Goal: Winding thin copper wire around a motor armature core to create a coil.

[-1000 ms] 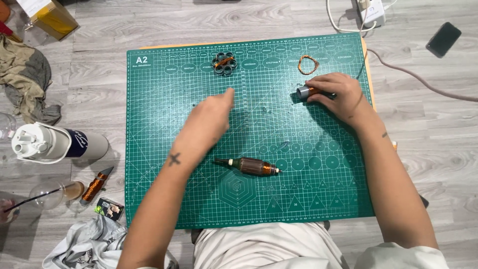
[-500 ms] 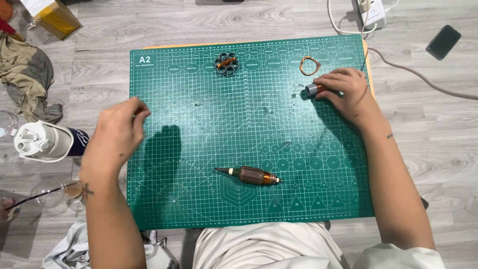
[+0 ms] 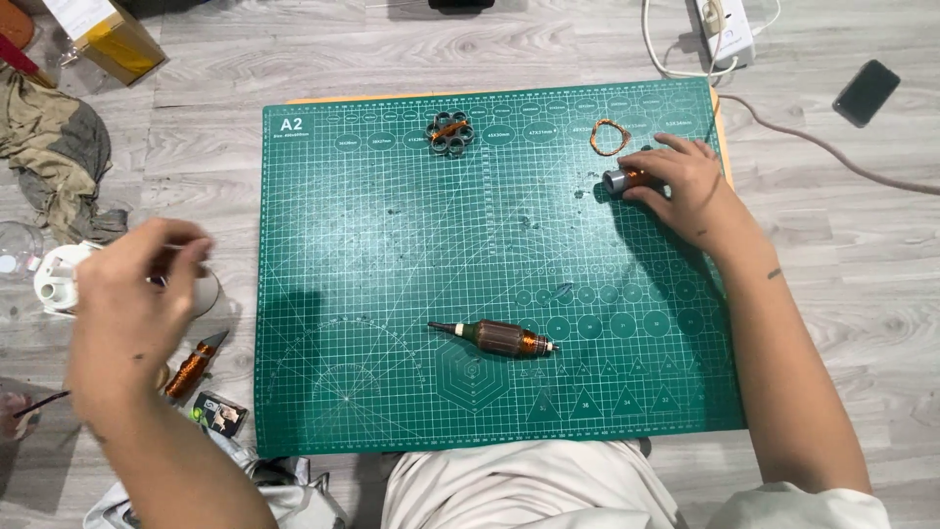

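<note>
I see the right hand (image 3: 685, 186) pinning a small metal cylinder (image 3: 621, 180) at the green cutting mat (image 3: 392, 255)'s far right corner, steadying it; left hand (image 3: 127, 304) hovers off the mat's left edge, fingers curled, grip unclear.

Matt green rubbery mat (image 3: 392, 294) with fine printed grid, grey wood-grain floor (image 3: 490, 49), glossy copper windings on steel-shafted armature (image 3: 499, 339), dull grey metal cylinder (image 3: 619, 181), coppery wire loop (image 3: 609, 137), crumpled drab cloth (image 3: 54, 147), glossy black phone (image 3: 867, 92)

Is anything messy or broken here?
Nothing looks broken or spilled. A crumpled rag and a second wound rotor lie on the floor beside the green mat, while another rotor lies on it.
</note>
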